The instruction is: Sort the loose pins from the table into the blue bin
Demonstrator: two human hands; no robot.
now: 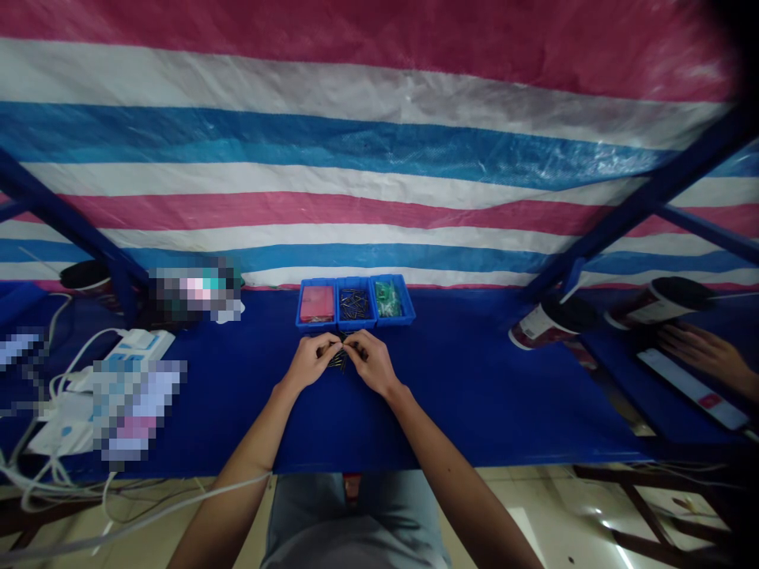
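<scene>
My left hand [313, 359] and my right hand [371, 358] meet fingertip to fingertip over the middle of the blue table [462, 395]. Thumb and fingers of each are pinched together; whatever lies between them is too small to make out. Under the fingertips is a small pile of dark, thin, screw-like pieces [338, 360], partly hidden by the hands. Just beyond stand three joined blue bins. The left bin [316, 323] holds flat pink-red pieces, the middle bin [356, 324] dark screw-like pieces, and the right bin [396, 320] green items that look wrapped in clear plastic.
At left, white power strips [145, 344] lie among tangled cables, near a blurred-out phone [139, 411]. A lidded cup [542, 324] stands to the right. Farther right, another person's hand [708, 352] rests near a phone [691, 387]. Striped sheeting [379, 209] hangs behind the table.
</scene>
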